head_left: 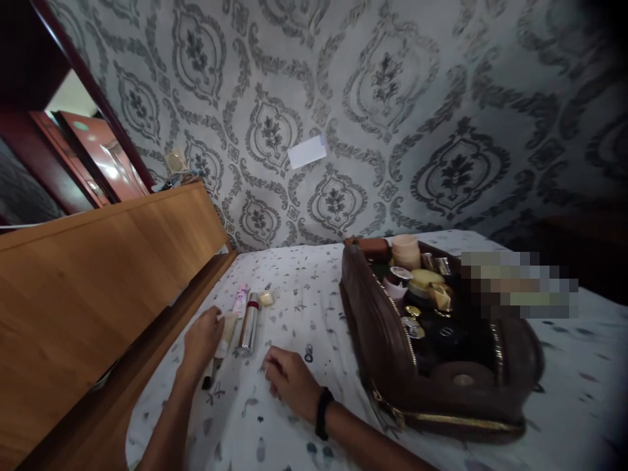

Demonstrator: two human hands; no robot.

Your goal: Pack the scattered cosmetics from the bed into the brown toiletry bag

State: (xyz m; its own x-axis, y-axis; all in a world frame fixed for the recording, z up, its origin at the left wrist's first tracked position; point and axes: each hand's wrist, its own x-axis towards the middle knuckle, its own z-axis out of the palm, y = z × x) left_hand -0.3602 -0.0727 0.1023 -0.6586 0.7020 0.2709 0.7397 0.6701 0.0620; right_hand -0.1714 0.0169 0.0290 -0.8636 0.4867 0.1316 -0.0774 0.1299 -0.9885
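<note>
My left hand point(202, 337) rests on the sheet with bent fingers closed at the upper part of a slim black-tipped item point(209, 374), which the hand partly hides. Right beside those fingers lies a beige tube point(226, 335). A silver cylinder with a red band point(250, 326) comes after it, then a small pale-yellow piece point(266, 298). Above the beige tube is a pink tube point(240, 299). My right hand point(290, 375), wearing a black wristband point(322, 412), lies curled on the sheet to the right of the cylinder, with nothing visible in it.
A brown zip bag point(377, 333) stands unzipped at the right, filled with several jars, a yellow round container point(424, 281) and gold-coloured caps. Patterned sheet point(294, 268) covers the bed. A wooden board point(112, 261) borders the left, patterned wallpaper point(392, 163) the back.
</note>
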